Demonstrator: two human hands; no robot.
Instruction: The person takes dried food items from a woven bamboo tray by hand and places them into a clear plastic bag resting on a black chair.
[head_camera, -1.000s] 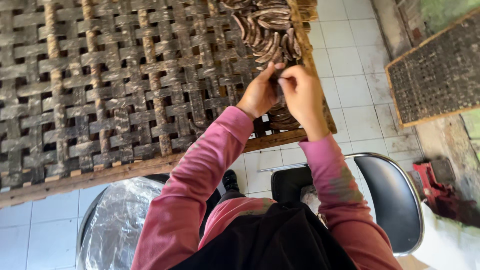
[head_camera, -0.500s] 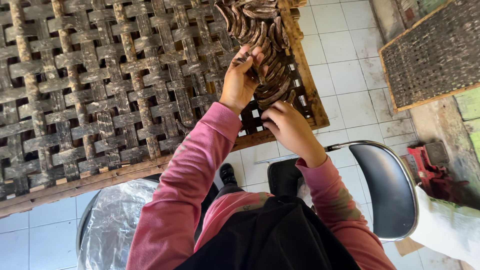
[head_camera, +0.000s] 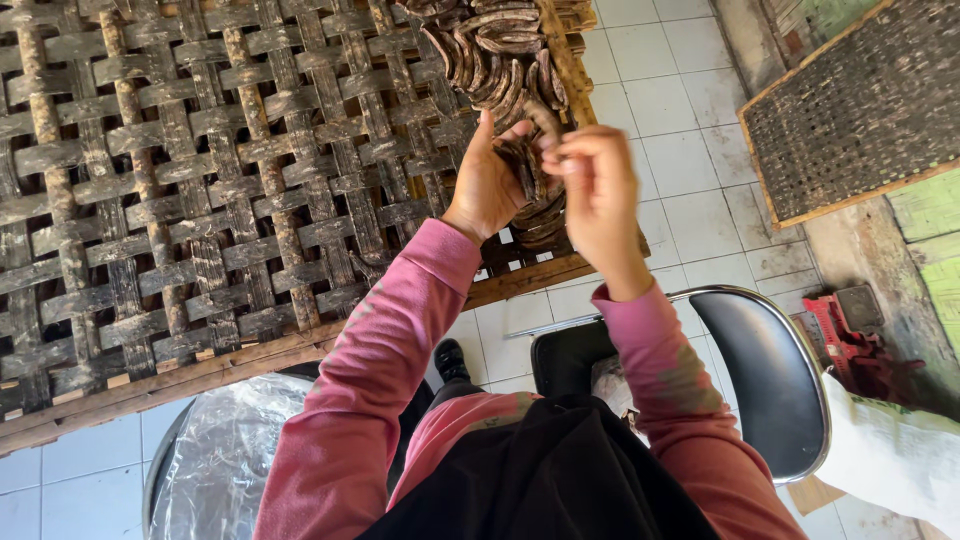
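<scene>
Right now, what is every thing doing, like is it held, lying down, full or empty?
Left hand: fingers up, holding a small stack of dark curved strips.
Right hand: pinching the same stack from the other side.
Pile of dark strips: lying in rows on the woven tray.
Woven bamboo tray: flat, mostly bare.
Second tray: tilted, on the floor, apart.
Black basin: looks empty.
Plastic-lined tub: contents unclear.

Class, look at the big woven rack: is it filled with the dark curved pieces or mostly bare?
Mostly bare. The woven rack shows open lattice nearly everywhere; the dark curved pieces sit only in its far corner.
</scene>
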